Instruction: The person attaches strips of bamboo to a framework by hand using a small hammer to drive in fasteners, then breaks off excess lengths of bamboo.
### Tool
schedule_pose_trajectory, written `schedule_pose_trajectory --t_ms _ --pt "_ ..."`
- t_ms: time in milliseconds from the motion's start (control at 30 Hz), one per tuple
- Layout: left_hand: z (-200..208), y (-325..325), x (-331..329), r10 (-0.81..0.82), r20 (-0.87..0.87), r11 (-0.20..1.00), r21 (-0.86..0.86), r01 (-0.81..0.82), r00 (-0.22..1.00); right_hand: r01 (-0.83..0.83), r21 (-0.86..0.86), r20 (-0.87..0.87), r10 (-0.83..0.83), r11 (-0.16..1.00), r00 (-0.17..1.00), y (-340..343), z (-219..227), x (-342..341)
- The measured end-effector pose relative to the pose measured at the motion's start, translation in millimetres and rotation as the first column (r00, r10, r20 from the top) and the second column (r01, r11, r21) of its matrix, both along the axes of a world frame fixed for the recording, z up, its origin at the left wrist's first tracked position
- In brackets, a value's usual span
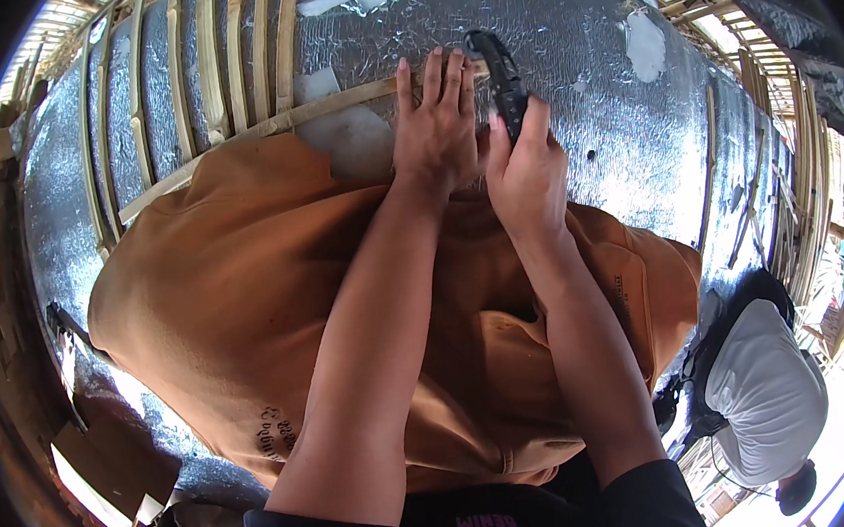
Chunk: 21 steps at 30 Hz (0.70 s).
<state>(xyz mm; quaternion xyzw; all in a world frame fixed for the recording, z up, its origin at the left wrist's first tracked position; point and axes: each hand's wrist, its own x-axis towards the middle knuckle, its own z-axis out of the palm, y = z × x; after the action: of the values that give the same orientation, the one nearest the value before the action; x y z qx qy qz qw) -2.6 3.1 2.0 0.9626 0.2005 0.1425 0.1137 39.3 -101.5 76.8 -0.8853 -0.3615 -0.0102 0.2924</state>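
While a brown board w/ a white edge (pixel 122 450) sits at near L, a row of pale bamboo strips (pixel 211 61) lies beyond it at far L, side by side, pointing away from the wearer, on a big silver foil sheet (pixel 563 40). A brown cloth w/ dark print (pixel 209 242) covers much of the near middle, below both forearms. Along its far edge runs the long strip (pixel 328 104), slanting from L up to the middle, past the near ends of the row; its R part goes under the L hand (pixel 438 127). That hand is flat, fingers stretched away & a bit apart, palm down on the strip; thumb hard to make out. A whitish patch (pixel 346 140) shows bet. strip & cloth.

Just R of the fingertips stands a black tool (pixel 504 76), its far end curved; exact type unclear. R hand (pixel 531 169) has its near part gripped, fingers wrapped round, thumb side toward the L hand. Can't tell if tool & strip touch. Farther R, another white patch (pixel 644 46) on the foil; at near R, a person in a light grey shirt (pixel 768 374), bent over; bundled slats (pixel 811 179) at far R.
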Motion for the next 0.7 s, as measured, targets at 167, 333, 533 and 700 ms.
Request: schedule_pose_trajectory --t_ms 167,333,533,700 --pt "5 0 2 -0.002 -0.096 1.0 0.018 0.004 0.995 0.033 -0.221 -0.052 -0.046 0.975 0.998 3 -4 7" --pt "2 0 2 0.004 -0.072 0.999 0.047 0.0 0.997 0.04 -0.218 -0.046 -0.051 0.975 0.998 3 -6 4" --pt "-5 -1 1 -0.001 0.009 1.0 0.022 0.001 1.0 0.079 -0.19 -0.138 -0.107 0.979 0.985 10 6 7" --pt "-6 2 6 0.007 0.103 1.0 0.024 -0.01 0.995 0.01 -0.019 -0.035 -0.011 1.0 0.999 6 2 0"
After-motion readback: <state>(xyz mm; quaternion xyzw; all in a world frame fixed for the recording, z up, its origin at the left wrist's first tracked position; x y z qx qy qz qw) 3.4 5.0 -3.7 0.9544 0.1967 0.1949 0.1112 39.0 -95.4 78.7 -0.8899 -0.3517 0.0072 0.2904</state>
